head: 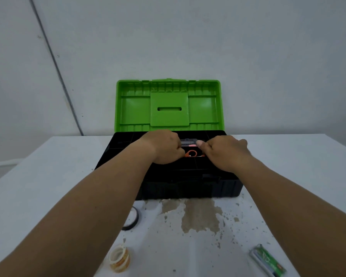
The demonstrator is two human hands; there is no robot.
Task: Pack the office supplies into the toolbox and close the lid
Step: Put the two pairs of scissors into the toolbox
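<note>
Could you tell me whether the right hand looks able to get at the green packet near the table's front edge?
Probably yes: the green packet lies uncovered beside the right forearm, but the right hand is at the toolbox and must pull back.

Both hands, left hand (164, 146) and right hand (226, 151), reach into the open toolbox (188, 184) beside orange scissors (192, 153).
</note>
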